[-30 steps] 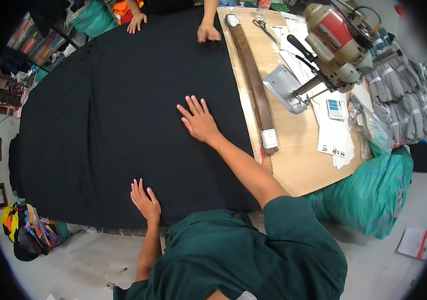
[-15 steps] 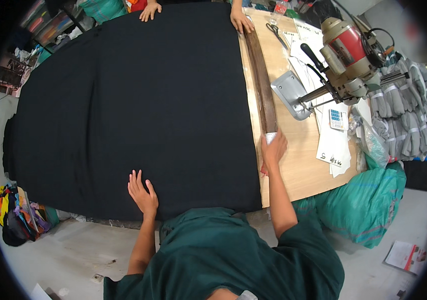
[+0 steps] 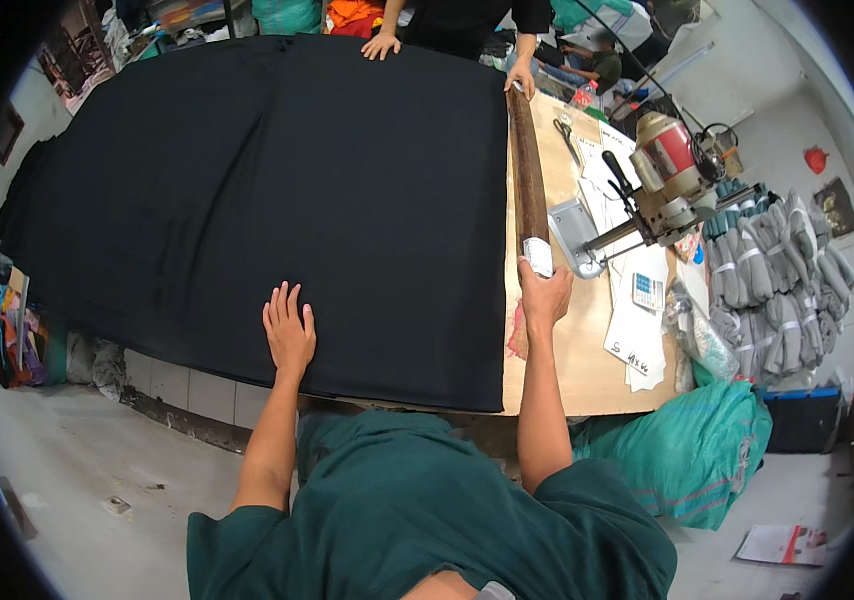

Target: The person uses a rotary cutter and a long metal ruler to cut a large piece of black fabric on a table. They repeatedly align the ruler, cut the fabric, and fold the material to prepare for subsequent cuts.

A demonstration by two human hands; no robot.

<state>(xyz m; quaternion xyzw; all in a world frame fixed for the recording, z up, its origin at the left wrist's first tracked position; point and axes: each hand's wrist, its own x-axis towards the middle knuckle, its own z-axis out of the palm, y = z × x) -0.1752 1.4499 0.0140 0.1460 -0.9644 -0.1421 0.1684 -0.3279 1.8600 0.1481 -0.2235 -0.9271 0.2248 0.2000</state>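
A broad sheet of black fabric (image 3: 387, 210) covers most of the table, with a long crease in its left part. Flat on its near part lies my left hand (image 3: 290, 335), fingers spread and holding nothing. My right hand (image 3: 545, 296) is closed around the near end of a long brown wooden bar (image 3: 527, 175), just below a white label (image 3: 538, 256). The bar runs along the fabric's right edge. Across the table, a co-worker's one hand (image 3: 382, 45) rests on the fabric's far edge; the other hand (image 3: 520, 78) is at the bar's far end.
Right of the bar stand a cloth-cutting machine (image 3: 672, 180), scissors (image 3: 568, 138), paper patterns (image 3: 637, 340) and a calculator (image 3: 648, 291) on the wooden tabletop (image 3: 577, 385). A green sack (image 3: 677, 450) sits by the table's near right corner. Grey bundles (image 3: 772, 280) are stacked beyond.
The bar has shifted left, closer to the fabric's edge, and its label shows more fully. My left hand stays flat on the fabric. The whole view has tilted upward, showing more of the co-worker.
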